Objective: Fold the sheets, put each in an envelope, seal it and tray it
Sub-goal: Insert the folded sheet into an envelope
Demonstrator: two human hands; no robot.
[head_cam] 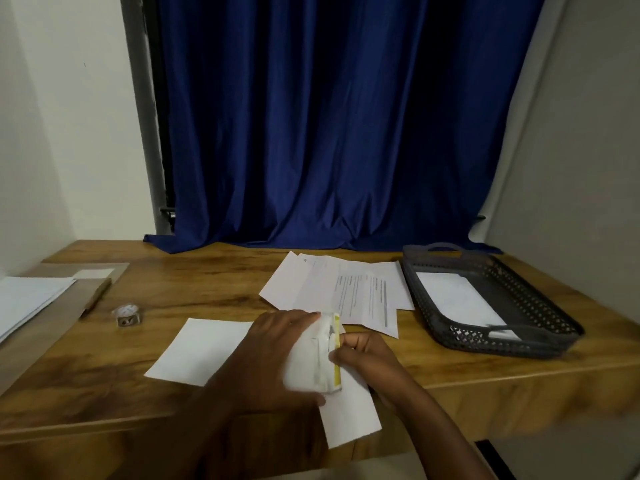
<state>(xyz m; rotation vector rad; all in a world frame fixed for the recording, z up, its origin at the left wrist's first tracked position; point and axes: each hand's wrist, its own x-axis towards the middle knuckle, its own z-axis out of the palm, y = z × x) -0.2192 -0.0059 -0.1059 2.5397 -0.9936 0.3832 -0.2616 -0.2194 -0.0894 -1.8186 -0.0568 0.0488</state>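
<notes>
Table (214, 289) across the lower half of the frame. Tray (540, 344) at right, one envelope (457, 299) lying inside. Loose sheets (346, 289) spread at centre, just left of the tray. Both hands, left hand (273, 358) and right hand (367, 355), low centre on another envelope (349, 414), with a blank sheet (204, 348) to their left. Paper stack (27, 299) at far left.

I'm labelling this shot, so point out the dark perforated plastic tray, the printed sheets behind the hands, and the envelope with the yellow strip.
Dark perforated plastic tray (437, 311): head view, near left wall.
Printed sheets (360, 292): head view, text area.
Envelope with the yellow strip (308, 362): head view, white face.
</notes>
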